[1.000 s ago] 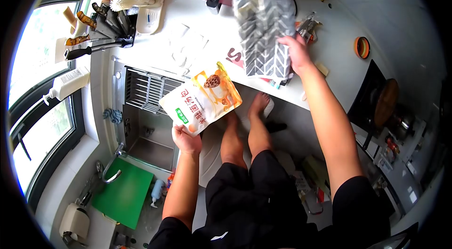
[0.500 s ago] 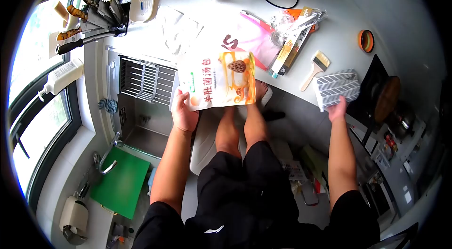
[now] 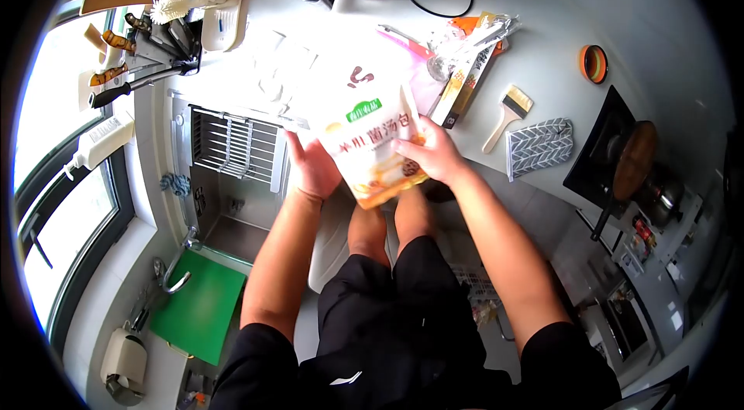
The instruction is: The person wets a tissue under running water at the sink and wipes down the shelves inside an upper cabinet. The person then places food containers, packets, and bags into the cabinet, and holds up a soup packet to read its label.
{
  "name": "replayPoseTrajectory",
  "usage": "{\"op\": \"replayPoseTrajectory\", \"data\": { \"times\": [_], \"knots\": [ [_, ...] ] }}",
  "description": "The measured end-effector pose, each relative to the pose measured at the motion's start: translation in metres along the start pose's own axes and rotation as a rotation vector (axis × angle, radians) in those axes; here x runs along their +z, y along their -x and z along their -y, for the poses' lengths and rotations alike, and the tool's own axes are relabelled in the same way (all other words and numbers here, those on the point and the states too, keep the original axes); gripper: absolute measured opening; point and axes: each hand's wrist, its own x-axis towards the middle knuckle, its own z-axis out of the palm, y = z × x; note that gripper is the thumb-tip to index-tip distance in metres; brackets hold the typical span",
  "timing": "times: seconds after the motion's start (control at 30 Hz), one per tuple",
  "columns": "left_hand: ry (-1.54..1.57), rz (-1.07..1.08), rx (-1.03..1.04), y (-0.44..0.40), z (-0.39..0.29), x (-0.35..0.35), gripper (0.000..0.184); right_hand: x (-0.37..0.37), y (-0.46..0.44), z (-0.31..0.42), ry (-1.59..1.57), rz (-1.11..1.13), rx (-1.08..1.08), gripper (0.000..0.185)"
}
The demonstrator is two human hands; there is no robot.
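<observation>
A soup-mix pouch (image 3: 370,135) in white and orange, with printed characters and mushroom pictures, is held tilted above my legs. My right hand (image 3: 435,153) grips its right side, with the thumb lying across the front. At the pouch's left edge is my left hand (image 3: 318,170), its thumb spread away from the pouch; the pouch may hide some fingertips. On the counter to the right lie a grey chevron-patterned oven mitt (image 3: 540,148) and a flat brush (image 3: 508,117) with a wooden handle.
Long narrow boxes (image 3: 465,88) and clear plastic wrap lie on the counter (image 3: 535,38) beyond the pouch. A sink with a metal rack (image 3: 236,145) is at left, near a knife block. An orange-rimmed bowl (image 3: 594,64) and a lidded pan (image 3: 635,160) are at right.
My right hand has let go of the oven mitt and come left to grip the pouch. The pouch has turned and tilted, and my left thumb has come off it. The oven mitt now lies flat.
</observation>
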Motion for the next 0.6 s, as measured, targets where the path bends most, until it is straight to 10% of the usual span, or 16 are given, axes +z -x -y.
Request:
{"op": "replayPoseTrajectory", "data": {
  "times": [0.13, 0.23, 0.4, 0.6],
  "knots": [
    [-0.475, -0.259, 0.004, 0.032, 0.029, -0.043, 0.051, 0.048, -0.004, -0.006, 0.597, -0.154, -0.095, 0.052],
    [-0.373, -0.519, 0.115, 0.052, 0.030, -0.068, 0.047, 0.057, -0.033, -0.046, 0.355, -0.248, 0.029, 0.041],
    [-0.366, -0.625, 0.182, 0.075, 0.019, -0.086, 0.035, 0.035, -0.071, -0.035, 1.282, -0.615, -0.268, 0.051],
    [-0.334, -0.614, 0.194, 0.072, 0.011, -0.090, 0.042, -0.019, -0.093, -0.053, 1.517, -0.349, -0.312, 0.043]
  ]
}}
